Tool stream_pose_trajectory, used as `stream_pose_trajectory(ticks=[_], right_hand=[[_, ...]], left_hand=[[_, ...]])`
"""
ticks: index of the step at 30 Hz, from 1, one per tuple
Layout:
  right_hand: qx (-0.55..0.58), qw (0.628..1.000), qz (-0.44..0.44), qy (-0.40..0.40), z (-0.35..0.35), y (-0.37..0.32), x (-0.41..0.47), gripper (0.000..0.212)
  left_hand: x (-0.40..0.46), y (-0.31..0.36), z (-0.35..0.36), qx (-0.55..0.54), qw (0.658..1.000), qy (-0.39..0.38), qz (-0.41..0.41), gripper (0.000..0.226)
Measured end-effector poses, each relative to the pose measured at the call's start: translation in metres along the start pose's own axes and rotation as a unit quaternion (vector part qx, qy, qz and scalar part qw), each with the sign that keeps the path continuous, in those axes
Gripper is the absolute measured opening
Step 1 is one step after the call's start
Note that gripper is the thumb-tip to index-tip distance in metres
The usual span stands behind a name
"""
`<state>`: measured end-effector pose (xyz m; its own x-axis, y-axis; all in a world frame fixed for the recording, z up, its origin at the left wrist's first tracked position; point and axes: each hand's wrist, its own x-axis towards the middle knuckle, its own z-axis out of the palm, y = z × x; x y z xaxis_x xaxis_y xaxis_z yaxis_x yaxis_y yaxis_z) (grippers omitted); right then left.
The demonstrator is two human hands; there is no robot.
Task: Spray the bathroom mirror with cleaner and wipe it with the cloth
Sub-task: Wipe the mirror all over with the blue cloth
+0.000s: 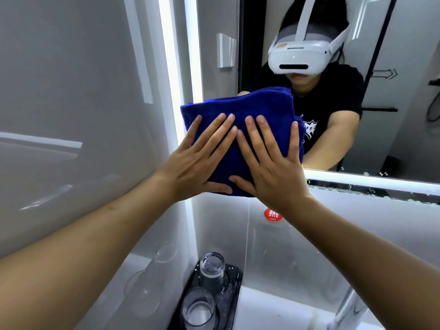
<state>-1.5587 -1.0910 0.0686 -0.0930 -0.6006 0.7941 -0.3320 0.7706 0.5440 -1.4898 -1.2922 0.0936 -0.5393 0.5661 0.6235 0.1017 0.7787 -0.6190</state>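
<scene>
Black tray (pixel 234 285) at bottom w/ two clear glasses: one upside down (pixel 212 272), one (pixel 198 310) nearer. Red "HOT" sticker (pixel 273 214) on wall above tray.

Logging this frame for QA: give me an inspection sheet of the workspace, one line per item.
Surface: mirror with lit edge strips; droplets or foam along its bottom edge.
Job's things: blue cloth, folded, pressed flat on the mirror's lower left corner; no spray bottle in view.
Clutter: two clear glasses standing upside down on a black tray below the mirror.
Hands: left hand and right hand side by side, fingers straight, palms pressing the cloth.
Cables: nothing seen on the counter; a dark cord shows only in the reflection.
Surroundings: glossy grey wall panels, red HOT sticker, chrome tap at lower right.
</scene>
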Motion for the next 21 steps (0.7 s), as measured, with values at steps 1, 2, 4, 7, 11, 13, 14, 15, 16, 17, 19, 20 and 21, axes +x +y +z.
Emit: stream_pose_trajectory(ticks=[1, 2, 4, 7, 11, 13, 14, 15, 16, 17, 19, 20, 21], right_hand=[[-0.002, 1.0, -0.001, -0.002, 0.0, 0.0, 0.0, 0.08], [-0.003, 1.0, -0.003, -0.003, -0.001, 0.0, 0.0, 0.08], [-0.005, 1.0, -0.014, -0.007, -0.003, 0.002, 0.0, 0.081], [-0.004, 0.999, -0.031, -0.022, -0.005, 0.006, 0.0, 0.085], [-0.027, 0.997, -0.062, -0.048, -0.011, 0.011, 0.0, 0.095], [-0.047, 0.994, -0.076, -0.057, -0.014, 0.01, 0.0, 0.1], [-0.055, 0.993, -0.081, -0.061, -0.015, 0.009, 0.0, 0.102], [-0.06, 0.993, -0.084, -0.064, -0.017, 0.009, 0.001, 0.103], [-0.063, 0.992, -0.086, -0.068, -0.018, 0.008, 0.001, 0.104], [-0.064, 0.992, -0.087, -0.07, -0.019, 0.008, 0.002, 0.104], [-0.064, 0.992, -0.088, -0.07, -0.02, 0.008, 0.003, 0.104], [-0.059, 0.992, -0.085, -0.071, -0.019, 0.008, 0.003, 0.104], [-0.053, 0.993, -0.082, -0.073, -0.018, 0.007, 0.003, 0.104]], left_hand=[[0.0, -0.001, 0.0, 0.009, 1.0, -0.008, 0.0, 0.106], [0.0, -0.001, 0.0, 0.019, 1.0, -0.015, -0.001, 0.11], [0.001, 0.001, 0.0, 0.035, 0.999, -0.027, -0.006, 0.114], [0.004, 0.003, 0.001, 0.048, 0.998, -0.033, -0.012, 0.118], [0.004, 0.001, 0.008, 0.044, 0.999, -0.014, 0.001, 0.119], [0.004, 0.0, 0.012, 0.039, 0.999, -0.004, 0.003, 0.118], [0.004, 0.0, 0.014, 0.038, 0.999, 0.001, 0.004, 0.116], [0.005, 0.0, 0.015, 0.037, 0.999, 0.006, 0.004, 0.115], [0.005, 0.0, 0.016, 0.036, 0.999, 0.011, 0.005, 0.114], [0.005, 0.0, 0.016, 0.035, 0.999, 0.013, 0.006, 0.113], [0.006, -0.001, 0.017, 0.031, 0.999, 0.017, 0.008, 0.113], [0.005, -0.001, 0.017, 0.028, 0.999, 0.018, 0.01, 0.112], [0.005, -0.001, 0.017, 0.026, 0.999, 0.02, 0.012, 0.111]])
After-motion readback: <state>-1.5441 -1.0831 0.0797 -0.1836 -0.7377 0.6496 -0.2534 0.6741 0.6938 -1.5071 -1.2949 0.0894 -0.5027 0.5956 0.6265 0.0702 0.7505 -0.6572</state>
